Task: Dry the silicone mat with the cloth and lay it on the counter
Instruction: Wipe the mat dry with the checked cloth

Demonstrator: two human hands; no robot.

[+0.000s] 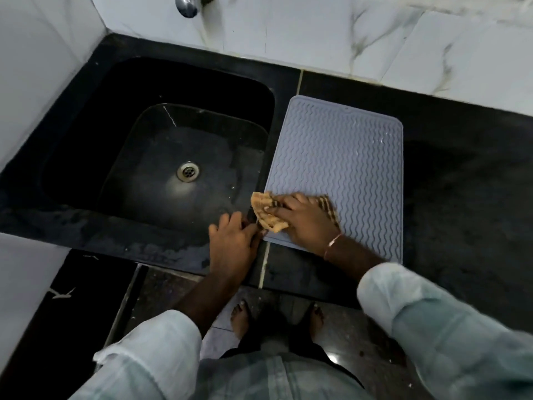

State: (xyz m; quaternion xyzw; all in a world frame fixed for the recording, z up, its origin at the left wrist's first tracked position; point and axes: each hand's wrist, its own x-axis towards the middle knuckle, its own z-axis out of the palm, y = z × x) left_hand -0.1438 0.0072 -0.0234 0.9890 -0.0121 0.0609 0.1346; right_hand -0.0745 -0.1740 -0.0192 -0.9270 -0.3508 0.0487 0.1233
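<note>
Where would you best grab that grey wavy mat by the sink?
Probably the far right corner of the silicone mat: it lies flat and thin, so pinch and peel it up. Come from the right, over the counter; left hand, right hand and cloth crowd the near left corner.

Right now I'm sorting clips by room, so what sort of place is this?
Probably a kitchen or wash area: a black sink with a metal drain set in a dark stone counter, white marble-look wall tiles behind, and a cloth held on a grey silicone mat.
</note>
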